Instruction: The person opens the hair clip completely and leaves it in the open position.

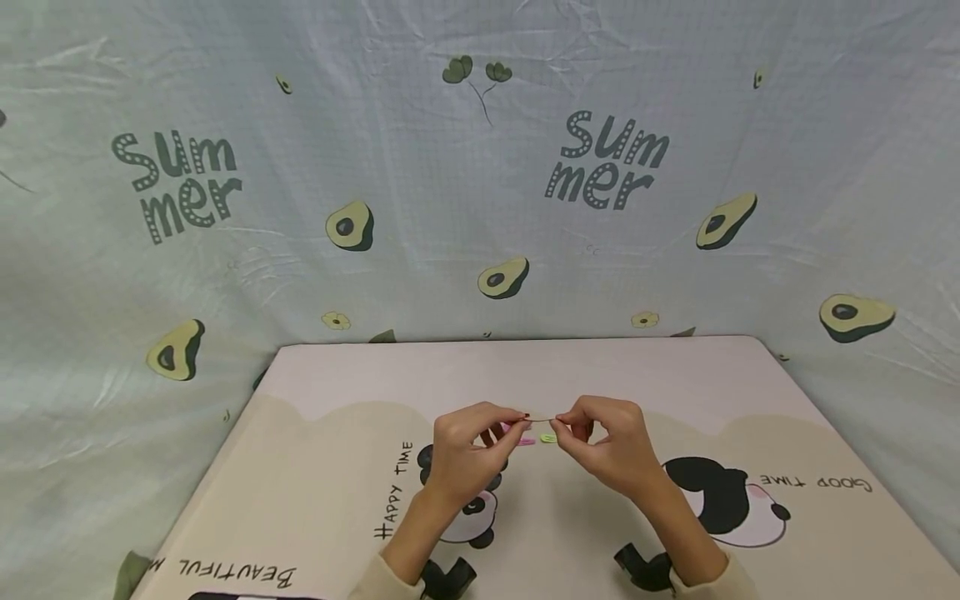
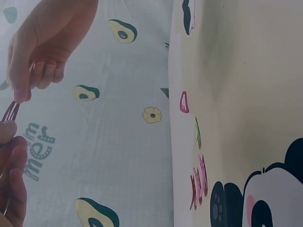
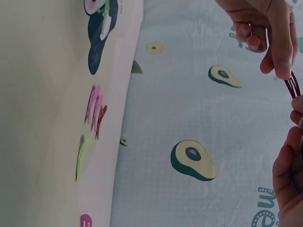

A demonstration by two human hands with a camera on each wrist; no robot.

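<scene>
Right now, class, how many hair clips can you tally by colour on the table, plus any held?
Pink clips: 3, two side by side and one apart
Red clip: 1
Green clip: at least 1; blur could hide another
Held dark clip: 1
Total: at least 6

This screened-off table spot shows avocado-print fabric (image 1: 420, 158) behind a panda-printed table (image 1: 555, 367).
</scene>
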